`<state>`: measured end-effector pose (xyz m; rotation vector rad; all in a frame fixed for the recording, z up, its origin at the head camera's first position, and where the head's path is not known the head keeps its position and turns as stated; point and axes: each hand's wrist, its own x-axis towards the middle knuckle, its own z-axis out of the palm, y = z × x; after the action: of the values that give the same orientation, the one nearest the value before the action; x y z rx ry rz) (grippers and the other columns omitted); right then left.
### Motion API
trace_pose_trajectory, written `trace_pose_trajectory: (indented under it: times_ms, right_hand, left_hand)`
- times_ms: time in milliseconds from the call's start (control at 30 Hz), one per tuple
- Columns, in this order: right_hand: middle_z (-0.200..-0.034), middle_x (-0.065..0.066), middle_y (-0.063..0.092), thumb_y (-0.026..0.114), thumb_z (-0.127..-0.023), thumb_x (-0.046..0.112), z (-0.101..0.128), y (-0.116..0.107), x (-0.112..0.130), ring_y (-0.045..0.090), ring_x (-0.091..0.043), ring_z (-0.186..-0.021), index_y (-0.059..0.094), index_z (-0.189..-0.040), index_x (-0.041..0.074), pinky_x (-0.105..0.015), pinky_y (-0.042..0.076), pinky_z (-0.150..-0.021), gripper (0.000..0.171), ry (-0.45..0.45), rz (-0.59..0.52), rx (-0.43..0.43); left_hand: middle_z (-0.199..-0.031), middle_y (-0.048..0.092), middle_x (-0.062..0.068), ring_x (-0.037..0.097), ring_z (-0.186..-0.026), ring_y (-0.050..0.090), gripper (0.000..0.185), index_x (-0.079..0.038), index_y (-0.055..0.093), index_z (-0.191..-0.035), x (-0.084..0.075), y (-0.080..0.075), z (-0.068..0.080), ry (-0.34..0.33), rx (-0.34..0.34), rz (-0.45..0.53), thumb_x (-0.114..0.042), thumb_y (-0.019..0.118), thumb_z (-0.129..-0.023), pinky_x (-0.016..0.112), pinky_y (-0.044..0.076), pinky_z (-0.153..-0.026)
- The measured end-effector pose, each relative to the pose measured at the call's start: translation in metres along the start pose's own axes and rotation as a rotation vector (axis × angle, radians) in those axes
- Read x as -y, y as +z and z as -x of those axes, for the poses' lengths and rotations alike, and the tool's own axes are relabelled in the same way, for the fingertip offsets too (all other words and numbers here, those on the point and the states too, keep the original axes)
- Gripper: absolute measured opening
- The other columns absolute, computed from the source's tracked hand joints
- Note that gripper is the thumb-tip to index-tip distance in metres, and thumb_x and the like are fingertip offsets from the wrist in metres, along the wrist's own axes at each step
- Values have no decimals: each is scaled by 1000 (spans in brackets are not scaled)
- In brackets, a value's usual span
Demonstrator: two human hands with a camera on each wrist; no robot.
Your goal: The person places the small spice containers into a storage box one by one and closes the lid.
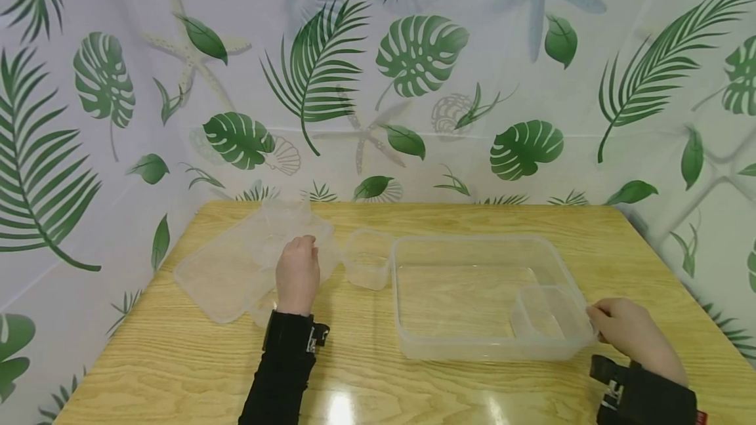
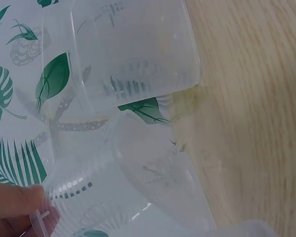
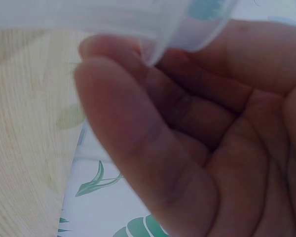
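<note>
My left hand [image 1: 297, 275] pinches the rim of a small clear plastic container [image 2: 89, 170] above the left part of the table. Another small clear container [image 1: 367, 274] stands between that hand and a large clear plastic box [image 1: 472, 348]. The fingertips of my right hand [image 1: 634, 333] grip the box's rim at its right front corner, thumb on the near side. Inside the box, at this corner, sits a small clear container [image 1: 546, 313]. Beneath and left of my left hand lies a flat clear lid [image 1: 207, 274], with another small container [image 1: 260, 300] partly hidden by the hand.
The wooden table [image 1: 372, 372] has its far edge against a white cloth [image 1: 425, 162] printed with green leaves and starfish. More of the cloth hangs along the left and right sides.
</note>
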<state>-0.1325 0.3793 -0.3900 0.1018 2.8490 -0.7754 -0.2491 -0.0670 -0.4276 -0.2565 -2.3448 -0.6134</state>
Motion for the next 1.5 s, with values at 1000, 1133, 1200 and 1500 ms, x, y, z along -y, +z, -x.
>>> trace_pose_trajectory:
  times_ms: [1000,1133,1200,1500]
  right_hand:
    - [-54,-2,46,34,-95,14,-1,0,1,39,-17,-48,54,-68,3,-30,32,-48,35,-17,16,3]
    - [-55,-2,46,35,-94,14,-1,0,1,40,-17,-49,54,-69,3,-30,32,-49,34,-13,16,5]
    - [-55,-2,46,35,-94,14,-1,0,1,41,-17,-49,55,-70,3,-30,32,-49,33,-9,15,8]
    - [-54,-2,45,35,-94,13,-1,1,1,40,-17,-49,53,-67,4,-30,32,-49,33,-17,19,7]
  left_hand:
    - [-86,59,15,29,-80,55,14,2,61,-97,-8,-6,-4,170,-261,88,-5,54,-88,32,46,-70]
    - [-89,60,12,26,-84,56,17,-2,62,-101,6,16,-3,207,-294,60,-10,52,-90,29,45,-74]
    - [-92,60,8,22,-87,55,21,-7,61,-105,25,42,-1,227,-317,15,-17,49,-92,24,43,-77]
    - [-88,60,12,24,-84,56,16,-1,62,-100,-40,-13,-3,316,-316,141,-7,56,-87,27,46,-72]
